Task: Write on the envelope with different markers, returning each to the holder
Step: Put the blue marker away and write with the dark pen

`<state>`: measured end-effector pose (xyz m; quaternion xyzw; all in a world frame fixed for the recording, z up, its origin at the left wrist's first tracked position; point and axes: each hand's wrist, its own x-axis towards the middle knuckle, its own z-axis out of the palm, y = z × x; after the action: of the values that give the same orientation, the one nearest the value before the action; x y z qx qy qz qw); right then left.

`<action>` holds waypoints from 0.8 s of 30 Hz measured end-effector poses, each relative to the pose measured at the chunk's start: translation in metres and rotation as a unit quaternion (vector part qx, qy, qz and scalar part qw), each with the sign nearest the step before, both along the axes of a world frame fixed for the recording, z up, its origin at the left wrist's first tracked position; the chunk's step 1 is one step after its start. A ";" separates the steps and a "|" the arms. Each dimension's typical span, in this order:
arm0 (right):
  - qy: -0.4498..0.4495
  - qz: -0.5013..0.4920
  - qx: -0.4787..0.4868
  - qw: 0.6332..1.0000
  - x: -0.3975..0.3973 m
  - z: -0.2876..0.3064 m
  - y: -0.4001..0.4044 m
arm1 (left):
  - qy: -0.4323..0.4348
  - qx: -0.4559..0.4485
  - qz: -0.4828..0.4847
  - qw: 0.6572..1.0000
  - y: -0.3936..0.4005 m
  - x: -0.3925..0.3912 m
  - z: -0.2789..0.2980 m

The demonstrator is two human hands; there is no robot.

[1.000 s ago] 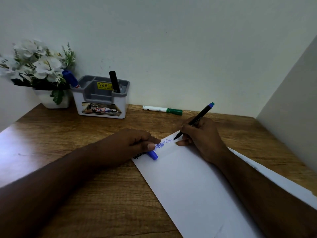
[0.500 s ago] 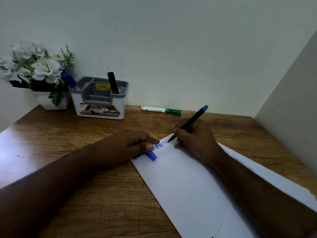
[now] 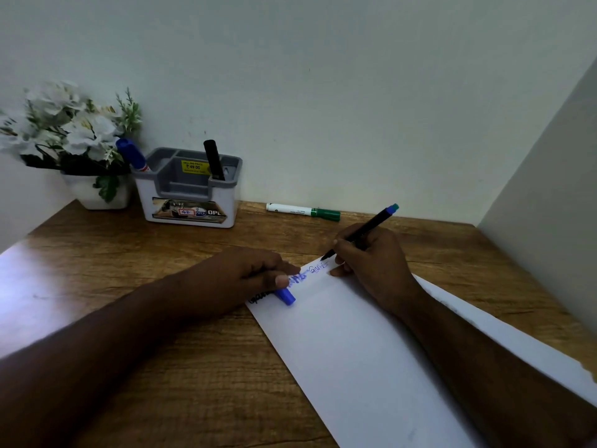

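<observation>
A white envelope [image 3: 349, 344] lies slanted on the wooden desk, with black and blue writing along its top edge. My right hand [image 3: 371, 263] grips a thin black pen [image 3: 365, 229] with a blue end, its tip touching the envelope's top edge. My left hand [image 3: 248, 273] rests on the envelope's left corner and holds a blue cap [image 3: 286, 296]. The grey and white holder [image 3: 190, 202] stands at the back left, with a blue marker [image 3: 132, 155] and a black marker [image 3: 214, 160] in it.
A green-capped white marker [image 3: 302, 211] lies on the desk by the back wall, right of the holder. A white pot of white flowers [image 3: 71, 137] stands left of the holder. A wall panel closes the right side.
The pen tip has moved a little along the envelope's top edge as more blue writing appeared. My left hand has stayed in place with the cap.
</observation>
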<state>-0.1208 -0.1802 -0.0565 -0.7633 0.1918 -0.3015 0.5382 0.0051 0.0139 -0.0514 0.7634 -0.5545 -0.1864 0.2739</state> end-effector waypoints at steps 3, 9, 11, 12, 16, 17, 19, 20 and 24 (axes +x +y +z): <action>-0.039 -0.002 0.037 0.999 -0.001 0.002 -0.002 | 0.015 -0.028 -0.001 0.999 0.001 -0.001 0.001; -0.163 0.102 0.102 0.976 -0.005 0.018 0.002 | 0.084 -0.168 0.071 0.980 0.006 0.005 0.002; -0.161 0.177 0.119 0.964 -0.007 0.023 0.008 | 0.143 -0.194 0.082 0.967 0.006 0.007 0.000; -0.155 0.201 0.117 0.960 -0.007 0.023 0.011 | 0.172 -0.199 0.085 0.961 0.005 0.008 -0.001; -0.143 0.222 0.115 0.958 -0.007 0.025 0.021 | 0.164 -0.191 0.091 0.964 0.007 0.010 -0.001; -0.146 0.219 0.118 0.957 -0.007 0.025 0.023 | 0.159 -0.189 0.091 0.965 0.007 0.010 -0.001; -0.148 0.211 0.124 0.958 -0.007 0.026 0.024 | 0.138 -0.191 0.090 0.968 0.006 0.010 -0.001; -0.146 0.207 0.124 0.959 -0.008 0.025 0.024 | 0.120 -0.192 0.090 0.970 0.006 0.009 0.001; -0.129 0.202 0.107 0.965 -0.007 0.022 0.026 | 0.109 -0.203 0.079 0.970 0.006 0.003 0.005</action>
<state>-0.1283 -0.1544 -0.0341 -0.6788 -0.0067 -0.2600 0.6867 0.0078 0.0200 -0.0459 0.7086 -0.4854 -0.1294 0.4956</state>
